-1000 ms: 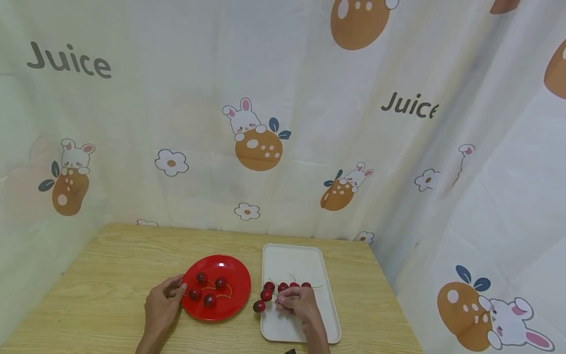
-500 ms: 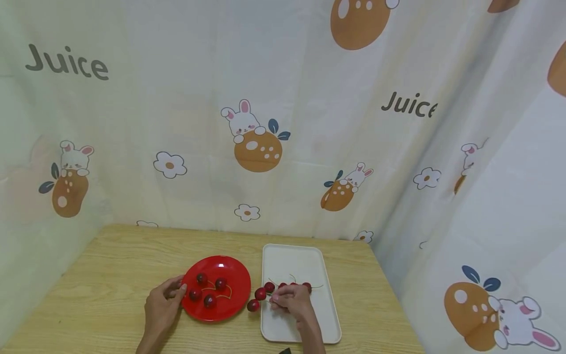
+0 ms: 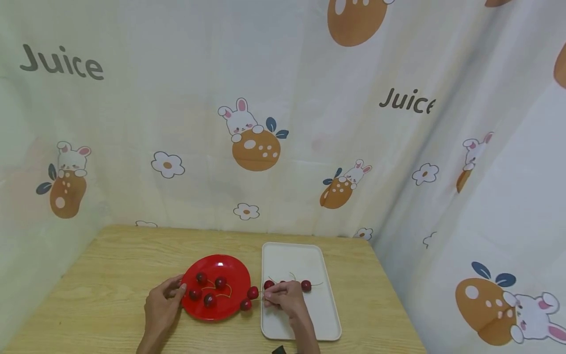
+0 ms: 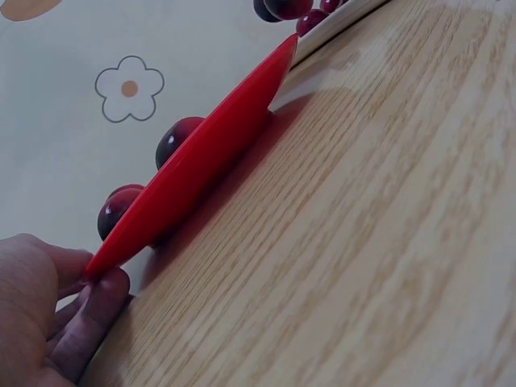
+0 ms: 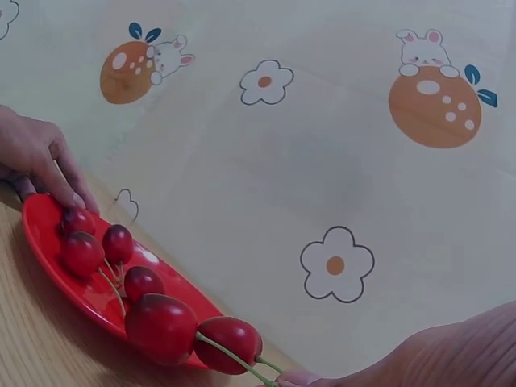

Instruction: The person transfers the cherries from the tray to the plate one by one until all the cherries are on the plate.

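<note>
My left hand [image 3: 161, 307] pinches the left rim of a round red plate [image 3: 234, 268], thumb on top and fingers beneath. Several dark red cherries with stems, one of them a cherry [image 3: 210, 300], lie on the plate. Between thumb and fingertips my right hand [image 3: 285, 299] pinches the green stems of two cherries [image 5: 161, 329], which hang at the plate's right edge. Under and behind that hand is a white rectangular tray [image 3: 292, 258], bearing more cherries such as a cherry [image 3: 306, 285]; the hand partly hides them.
Plate and tray stand side by side on a light wooden table [image 3: 132, 255]. A pale curtain [image 3: 190, 123] printed with rabbits, fruit and flowers rises behind the table and along both sides.
My right hand has moved left with the pair of cherries, from over the tray to the plate's right edge. My left hand has stayed on the plate's rim.
</note>
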The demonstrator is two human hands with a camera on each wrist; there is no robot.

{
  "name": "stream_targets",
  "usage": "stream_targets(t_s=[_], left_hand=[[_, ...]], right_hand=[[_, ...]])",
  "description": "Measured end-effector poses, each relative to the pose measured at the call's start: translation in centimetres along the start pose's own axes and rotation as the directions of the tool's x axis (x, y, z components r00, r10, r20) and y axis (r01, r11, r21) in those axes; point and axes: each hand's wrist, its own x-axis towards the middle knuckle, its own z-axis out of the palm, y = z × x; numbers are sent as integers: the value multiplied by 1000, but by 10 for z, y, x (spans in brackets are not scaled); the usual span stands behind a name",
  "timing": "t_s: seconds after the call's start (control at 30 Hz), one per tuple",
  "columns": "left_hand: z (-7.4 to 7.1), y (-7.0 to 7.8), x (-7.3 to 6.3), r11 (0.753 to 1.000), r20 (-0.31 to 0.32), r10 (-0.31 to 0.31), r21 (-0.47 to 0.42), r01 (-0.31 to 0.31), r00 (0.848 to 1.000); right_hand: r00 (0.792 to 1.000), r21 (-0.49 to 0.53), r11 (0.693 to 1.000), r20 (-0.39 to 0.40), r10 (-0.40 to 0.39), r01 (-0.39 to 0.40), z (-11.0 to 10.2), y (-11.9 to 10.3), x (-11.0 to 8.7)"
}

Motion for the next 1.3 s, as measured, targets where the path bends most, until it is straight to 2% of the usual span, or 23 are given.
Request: stream_targets(t_s=[0.23, 0.37, 0.57, 0.67, 0.77, 0.97, 1.2, 1.3], left_hand=[[-1, 0, 0, 1000, 1, 5, -16, -5, 1000], [-1, 0, 0, 1000, 6, -1, -13, 1, 1000], [-3, 0, -1, 999, 23, -3, -36, 4, 1000], [-3, 0, -2, 1000, 10, -4, -22, 4, 1000], [-2, -1, -2, 1000, 3, -1, -14, 1, 1000], [-1, -2, -1, 1000, 7, -3, -11, 3, 1000], [-1, -1, -1, 1000, 0, -3, -8, 3, 1000], [0, -1, -1, 1000, -4, -7, -10, 7, 1000]], right_hand=[[1000, 15, 999, 11, -28, 28, 9, 1, 2], [1000, 29, 1000, 15, -12, 11, 14, 4, 8], [1000, -15, 1000, 9, -8, 8, 20, 5, 13], [1000, -24, 1000, -4, 6, -6, 23, 2, 11], [1000, -44, 999, -11, -19, 19, 28, -1, 8], [1000, -17, 1000, -5, 17, -17, 31, 2, 12], [1000, -13, 1000, 1, -14, 14, 34, 1, 12], [1000, 11, 1000, -5, 3, -3, 35, 3, 16]])
